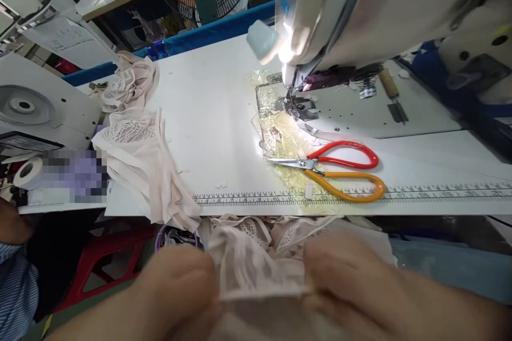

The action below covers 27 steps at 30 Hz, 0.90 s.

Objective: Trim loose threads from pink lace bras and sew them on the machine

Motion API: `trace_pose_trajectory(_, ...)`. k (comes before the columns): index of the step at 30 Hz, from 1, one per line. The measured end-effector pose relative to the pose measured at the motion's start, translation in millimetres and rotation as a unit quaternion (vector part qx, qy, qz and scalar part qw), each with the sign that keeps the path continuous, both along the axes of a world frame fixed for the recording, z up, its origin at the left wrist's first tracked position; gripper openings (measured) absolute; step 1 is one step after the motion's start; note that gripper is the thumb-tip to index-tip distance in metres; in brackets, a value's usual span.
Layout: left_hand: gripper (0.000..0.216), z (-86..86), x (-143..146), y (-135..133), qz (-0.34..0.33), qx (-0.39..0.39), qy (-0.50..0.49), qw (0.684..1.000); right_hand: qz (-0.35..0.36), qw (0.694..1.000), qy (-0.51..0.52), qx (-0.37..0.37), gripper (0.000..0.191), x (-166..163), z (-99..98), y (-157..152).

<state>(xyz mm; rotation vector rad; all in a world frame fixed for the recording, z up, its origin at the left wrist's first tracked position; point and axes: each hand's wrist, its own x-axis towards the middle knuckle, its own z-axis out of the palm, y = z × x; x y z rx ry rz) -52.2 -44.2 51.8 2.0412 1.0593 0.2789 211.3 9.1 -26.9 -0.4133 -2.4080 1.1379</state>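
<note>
Holds a pale lace piece (256, 272) in both hands, low in view and just below the near edge of the white table (208, 117). Pinches its left end with the left hand (180, 287), fingers curled shut over the cloth. Pinches its right end with the right hand (352, 282), likewise closed on it. Spreads the piece between them with its long axis left to right, parallel with the table edge, and its lace edge up toward the sewing machine (360, 10). Cannot tell single finger positions, since both hands are blurred.

Notes more pale lace bunched behind the piece, against the table edge. Finds scissors (328, 168) on the table ahead of the right hand, blades pointing left, red and orange loops to the right, well apart from both hands. Records a printed ruler strip (400, 193) along the near edge, touching the orange loop. Reads numerals 5 to 10 near its left end; cannot read the rest. Cannot read the printed sheet (60, 37) at upper left either, being too small. Logs a heap of lace pieces (136, 160) over the table's left corner, a red stool (108, 256) below it, and another person's blue striped sleeve (16, 282) at far left
</note>
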Motion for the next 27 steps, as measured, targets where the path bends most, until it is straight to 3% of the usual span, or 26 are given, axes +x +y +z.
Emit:
trace_pose_trajectory(3,0.01,13.9,10.4,28.1,0.101,0.207,0.021,0.973,-0.145,0.985,0.049,0.081,0.009,-1.3,17.1,17.3)
trace_pose_trajectory(5,0.012,15.1,17.2,43.8,0.119,0.282,0.015,0.952,-0.196,0.972,0.065,0.109,0.011,4.9,22.0,17.3)
trace_pose_trajectory(10,0.016,3.6,26.9,64.8,0.126,0.32,-0.012,0.939,-0.18,0.976,-0.066,0.108,0.039,16.4,8.2,-6.9)
trace_pose_trajectory(13,0.012,2.0,37.3,70.1,0.085,0.341,-0.023,0.936,-0.194,0.968,-0.133,0.085,0.028,10.2,-0.6,-15.7)
trace_pose_trajectory(16,0.011,2.6,53.4,72.8,0.013,0.322,0.055,0.945,-0.161,0.973,-0.128,0.103,0.011,4.1,4.5,-16.8)
trace_pose_trajectory(21,0.021,-4.3,69.1,76.4,-0.079,0.172,0.256,0.948,-0.188,0.975,-0.066,0.099,0.012,5.7,23.3,-13.6)
trace_pose_trajectory(27,0.025,-0.4,63.2,72.4,-0.084,0.108,0.227,0.964,-0.211,0.976,-0.046,0.004,0.016,4.5,20.8,-8.3)
